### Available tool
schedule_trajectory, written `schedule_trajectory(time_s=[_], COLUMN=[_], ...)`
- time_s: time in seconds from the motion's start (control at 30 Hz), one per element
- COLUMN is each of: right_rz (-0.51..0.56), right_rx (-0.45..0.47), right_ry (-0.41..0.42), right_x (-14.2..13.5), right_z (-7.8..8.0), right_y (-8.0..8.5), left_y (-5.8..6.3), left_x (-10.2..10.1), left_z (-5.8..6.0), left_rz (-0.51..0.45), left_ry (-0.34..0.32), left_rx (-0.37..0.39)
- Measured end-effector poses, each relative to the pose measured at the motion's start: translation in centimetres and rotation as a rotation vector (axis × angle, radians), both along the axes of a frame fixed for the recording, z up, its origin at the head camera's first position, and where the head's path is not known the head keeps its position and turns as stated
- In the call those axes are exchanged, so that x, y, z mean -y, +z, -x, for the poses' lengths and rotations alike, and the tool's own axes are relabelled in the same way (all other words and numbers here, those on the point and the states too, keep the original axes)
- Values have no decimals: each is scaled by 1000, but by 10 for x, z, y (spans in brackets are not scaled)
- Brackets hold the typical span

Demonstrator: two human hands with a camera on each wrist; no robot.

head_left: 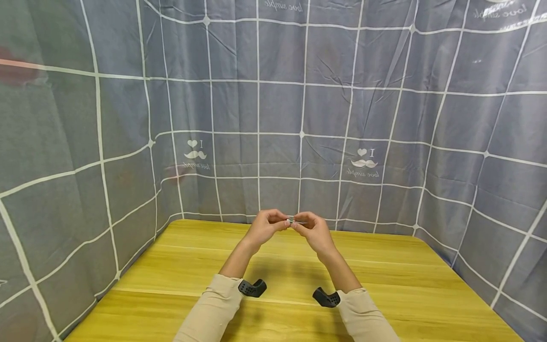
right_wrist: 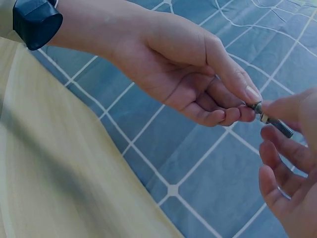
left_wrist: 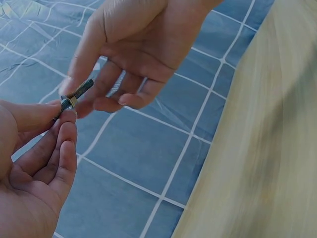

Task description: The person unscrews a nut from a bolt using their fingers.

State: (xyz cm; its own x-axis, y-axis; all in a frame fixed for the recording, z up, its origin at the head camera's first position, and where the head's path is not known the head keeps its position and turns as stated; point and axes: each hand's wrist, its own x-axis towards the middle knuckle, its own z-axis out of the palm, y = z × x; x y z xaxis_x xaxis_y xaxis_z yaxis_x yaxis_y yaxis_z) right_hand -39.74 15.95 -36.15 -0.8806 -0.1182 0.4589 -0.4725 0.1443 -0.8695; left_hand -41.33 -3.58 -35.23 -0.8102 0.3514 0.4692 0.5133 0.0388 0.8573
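A small metal bolt [left_wrist: 85,88] is held between both hands above the far part of the table. My left hand [head_left: 266,229] pinches one end of it between thumb and fingertips, hiding that end. From the other side, the thumb and index finger of my right hand [head_left: 315,233] close around the nut [right_wrist: 264,118] partway along the shaft. Past the nut, the bolt's threaded end sticks out bare on the right hand's side. In the right wrist view, the remaining fingers of the right hand are loosely bent, clear of the bolt.
Below the hands lies a yellow wood-grain table [head_left: 192,266]. Grey curtains [head_left: 278,109] with white grid lines hang behind it and on both sides. Black wrist devices [head_left: 252,288] sit at the cuffs of the light sleeves [head_left: 213,304].
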Motion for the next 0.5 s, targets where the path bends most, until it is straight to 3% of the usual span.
schedule_trajectory(time_s=[0.2, 0.5], right_rz=[18, -4], right_rx=[21, -2], right_ry=[-58, -27], right_x=[1, -1], right_z=[0, 0], right_y=[1, 0], left_y=[4, 1], left_x=[0, 2], left_z=[-4, 1], left_rz=[10, 2], left_ry=[16, 26], left_rx=[-5, -1])
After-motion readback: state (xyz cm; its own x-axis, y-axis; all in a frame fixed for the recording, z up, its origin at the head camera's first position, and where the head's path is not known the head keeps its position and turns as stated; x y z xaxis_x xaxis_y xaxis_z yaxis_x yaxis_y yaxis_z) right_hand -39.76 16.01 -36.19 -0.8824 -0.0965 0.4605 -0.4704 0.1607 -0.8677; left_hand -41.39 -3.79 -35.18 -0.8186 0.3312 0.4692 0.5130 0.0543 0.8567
